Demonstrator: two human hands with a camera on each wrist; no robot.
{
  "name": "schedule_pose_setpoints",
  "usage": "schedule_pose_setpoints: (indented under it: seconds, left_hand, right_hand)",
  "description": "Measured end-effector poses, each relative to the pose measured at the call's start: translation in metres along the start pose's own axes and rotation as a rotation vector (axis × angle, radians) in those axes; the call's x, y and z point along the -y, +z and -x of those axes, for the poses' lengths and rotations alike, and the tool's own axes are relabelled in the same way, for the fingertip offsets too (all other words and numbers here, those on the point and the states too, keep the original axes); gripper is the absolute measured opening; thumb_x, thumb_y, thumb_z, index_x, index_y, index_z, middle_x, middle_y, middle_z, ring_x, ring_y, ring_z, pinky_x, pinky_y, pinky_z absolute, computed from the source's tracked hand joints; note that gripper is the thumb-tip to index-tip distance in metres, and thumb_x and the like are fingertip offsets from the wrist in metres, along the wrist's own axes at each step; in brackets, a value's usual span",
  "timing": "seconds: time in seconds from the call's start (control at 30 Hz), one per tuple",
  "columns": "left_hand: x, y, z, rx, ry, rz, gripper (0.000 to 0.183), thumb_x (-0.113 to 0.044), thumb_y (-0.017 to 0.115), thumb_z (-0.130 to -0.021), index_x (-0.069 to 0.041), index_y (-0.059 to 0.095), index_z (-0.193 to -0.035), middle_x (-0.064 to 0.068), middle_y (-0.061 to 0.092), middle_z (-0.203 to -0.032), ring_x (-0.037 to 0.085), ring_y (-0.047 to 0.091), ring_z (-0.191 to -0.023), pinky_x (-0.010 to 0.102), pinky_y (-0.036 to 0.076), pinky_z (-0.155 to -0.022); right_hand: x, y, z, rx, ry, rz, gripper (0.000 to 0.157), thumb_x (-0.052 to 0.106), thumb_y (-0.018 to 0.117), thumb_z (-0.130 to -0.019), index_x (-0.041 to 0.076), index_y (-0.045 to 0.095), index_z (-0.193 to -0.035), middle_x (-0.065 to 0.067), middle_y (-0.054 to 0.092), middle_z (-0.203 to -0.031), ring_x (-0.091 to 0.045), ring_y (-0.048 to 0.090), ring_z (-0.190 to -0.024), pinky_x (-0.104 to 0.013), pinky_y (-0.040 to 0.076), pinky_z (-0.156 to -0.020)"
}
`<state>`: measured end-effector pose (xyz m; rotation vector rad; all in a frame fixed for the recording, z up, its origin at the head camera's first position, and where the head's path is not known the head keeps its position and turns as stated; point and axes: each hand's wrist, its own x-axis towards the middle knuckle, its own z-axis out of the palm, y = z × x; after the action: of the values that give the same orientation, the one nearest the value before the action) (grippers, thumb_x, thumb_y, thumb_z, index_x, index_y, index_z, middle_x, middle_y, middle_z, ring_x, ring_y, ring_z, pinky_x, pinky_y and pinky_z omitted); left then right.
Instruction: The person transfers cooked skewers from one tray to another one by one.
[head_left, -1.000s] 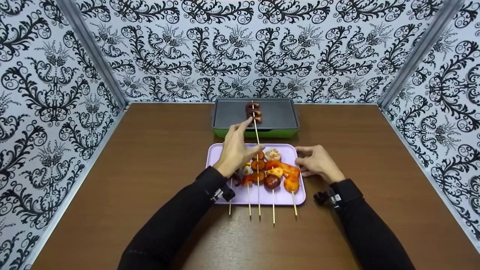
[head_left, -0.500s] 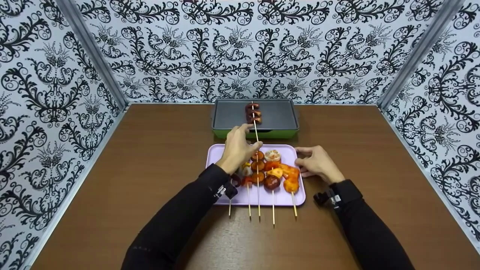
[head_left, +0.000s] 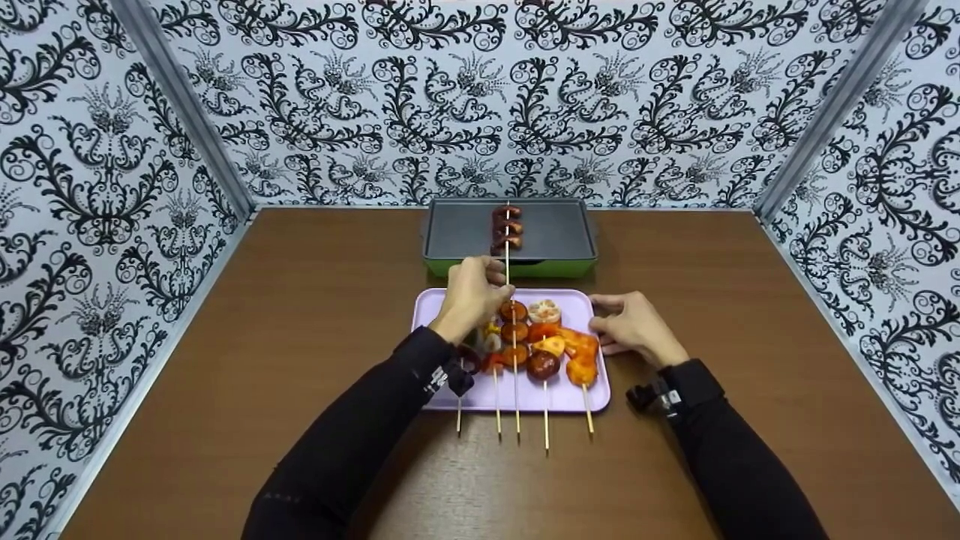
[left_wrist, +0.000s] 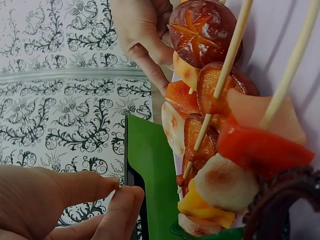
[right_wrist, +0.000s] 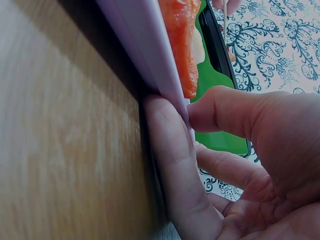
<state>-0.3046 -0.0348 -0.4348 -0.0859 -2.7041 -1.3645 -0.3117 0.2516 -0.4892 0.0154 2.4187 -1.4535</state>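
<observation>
My left hand (head_left: 471, 295) pinches the lower end of a skewer (head_left: 508, 264) between thumb and fingertips; the left wrist view shows the thumb and fingertips meeting at the stick's tip. Its dark reddish-brown curled pieces are over the black plate of a green tabletop grill (head_left: 450, 266). My right hand (head_left: 634, 324) grips the right rim of a lilac tray (head_left: 570, 395), thumb on top and a finger underneath in the right wrist view (right_wrist: 172, 150). Several loaded skewers lie on the tray, among them one with browned round slices (head_left: 515, 331) just below my left hand.
On the tray are a mushroom skewer (head_left: 544, 365), an orange chicken-like skewer (head_left: 582, 369) and a pale round slice (head_left: 545, 310). Stick ends (head_left: 547, 435) overhang the tray's front edge. Patterned walls (head_left: 480, 97) enclose the brown table (head_left: 322, 277).
My left hand's spread fingers have drawn back from the food pieces and closed together on the stick's lower end, which has swung slightly left. The right hand stays at the tray rim.
</observation>
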Motion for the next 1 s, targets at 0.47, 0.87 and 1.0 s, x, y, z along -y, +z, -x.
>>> schedule_pose_setpoints:
  seconds: [0.47, 0.87, 1.0]
  left_hand:
    - [0.008, -0.002, -0.002, 0.015, -0.017, -0.002, 0.020, -0.014, 0.080, -0.083, -0.008, 0.079, -0.102, 0.001, 0.079, -0.086, 0.014, 0.074, -0.081, 0.028, 0.061, -0.079]
    - [0.010, -0.003, 0.001, 0.053, -0.054, 0.095, 0.024, -0.007, 0.078, -0.084, -0.005, 0.078, -0.107, 0.006, 0.077, -0.087, 0.014, 0.074, -0.066, 0.024, 0.059, -0.053]
    - [0.010, -0.004, 0.002, 0.028, -0.029, 0.057, 0.021, -0.009, 0.079, -0.083, -0.008, 0.079, -0.104, 0.003, 0.078, -0.086, 0.010, 0.072, -0.067, 0.021, 0.058, -0.057]
  right_hand:
    - [0.004, 0.001, 0.001, -0.002, 0.003, -0.006, 0.059, 0.013, 0.073, -0.088, 0.016, 0.059, -0.145, -0.009, 0.067, -0.083, -0.016, 0.070, -0.059, -0.037, 0.065, -0.063]
    - [0.004, 0.001, 0.001, -0.008, 0.021, 0.007, 0.059, 0.013, 0.073, -0.090, 0.017, 0.057, -0.147, -0.019, 0.069, -0.105, -0.016, 0.071, -0.063, -0.037, 0.065, -0.065]
    - [0.003, 0.001, 0.001, -0.007, 0.029, 0.011, 0.060, 0.012, 0.072, -0.090, 0.018, 0.056, -0.148, -0.020, 0.069, -0.106, -0.016, 0.071, -0.064, -0.036, 0.065, -0.065]
